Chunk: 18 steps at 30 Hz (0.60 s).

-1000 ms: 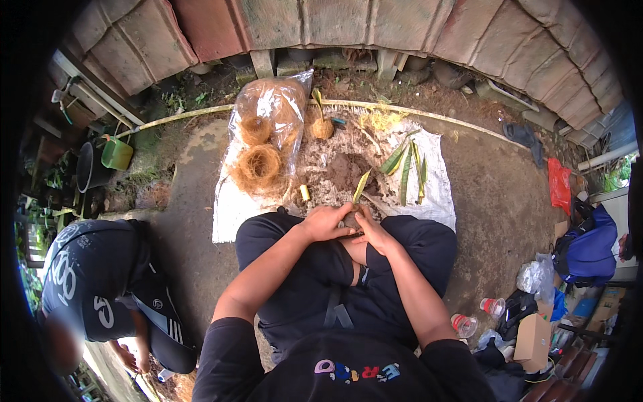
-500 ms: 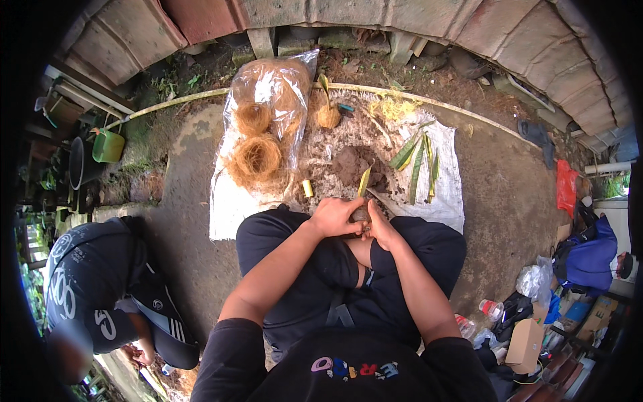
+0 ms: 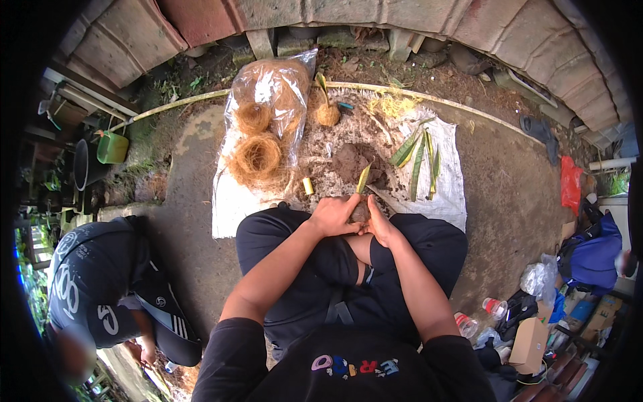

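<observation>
Close in front of my lap, both hands cup a brown soil ball from which a yellow-edged green leaf cutting stands up, slightly tilted. My left hand wraps its left side, with the thumb near the leaf's base. Against the other side presses my right hand, fingers partly hidden beneath the ball. Just beyond lies a heap of dark soil on a white sack. Several cut variegated leaves rest to its right. A small yellow roll stands left of my hands.
Coconut-fibre nests and a clear plastic bag of fibre occupy the sack's left. A finished-looking fibre ball with a leaf and yellow twine sit farther back. Another person crouches at left. Bottles and a cardboard box lie right.
My hands stay around the soil ball, with small finger shifts; more of the ball shows between them. The view has turned very slightly.
</observation>
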### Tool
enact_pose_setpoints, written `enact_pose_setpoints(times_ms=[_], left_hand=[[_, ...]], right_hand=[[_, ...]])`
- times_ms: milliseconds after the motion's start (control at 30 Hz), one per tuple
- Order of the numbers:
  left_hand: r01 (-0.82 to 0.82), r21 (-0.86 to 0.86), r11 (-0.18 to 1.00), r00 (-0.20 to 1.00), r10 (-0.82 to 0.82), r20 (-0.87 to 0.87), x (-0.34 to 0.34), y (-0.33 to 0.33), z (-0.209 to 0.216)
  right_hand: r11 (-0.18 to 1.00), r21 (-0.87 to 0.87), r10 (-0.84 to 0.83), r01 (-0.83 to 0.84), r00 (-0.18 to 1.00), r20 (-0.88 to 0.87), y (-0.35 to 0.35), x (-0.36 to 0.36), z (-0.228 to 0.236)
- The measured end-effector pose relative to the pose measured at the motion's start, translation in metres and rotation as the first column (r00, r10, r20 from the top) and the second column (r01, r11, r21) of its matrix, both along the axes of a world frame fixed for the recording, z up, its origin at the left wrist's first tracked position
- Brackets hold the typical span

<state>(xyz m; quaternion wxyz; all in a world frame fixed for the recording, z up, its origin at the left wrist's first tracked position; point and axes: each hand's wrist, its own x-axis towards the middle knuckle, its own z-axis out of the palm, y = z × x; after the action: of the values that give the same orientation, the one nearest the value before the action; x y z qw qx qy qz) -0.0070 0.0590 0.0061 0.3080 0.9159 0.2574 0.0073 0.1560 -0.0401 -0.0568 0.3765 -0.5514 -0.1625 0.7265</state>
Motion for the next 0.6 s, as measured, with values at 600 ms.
enact_pose_setpoints(times_ms=[600], left_hand=[[-0.278,-0.026,0.96,0.94,0.278,0.197,0.004,-0.004,-0.005]], right_hand=[[0.976,0.048,-0.208,0.21,0.977,-0.04,0.007,-0.002,0.005]])
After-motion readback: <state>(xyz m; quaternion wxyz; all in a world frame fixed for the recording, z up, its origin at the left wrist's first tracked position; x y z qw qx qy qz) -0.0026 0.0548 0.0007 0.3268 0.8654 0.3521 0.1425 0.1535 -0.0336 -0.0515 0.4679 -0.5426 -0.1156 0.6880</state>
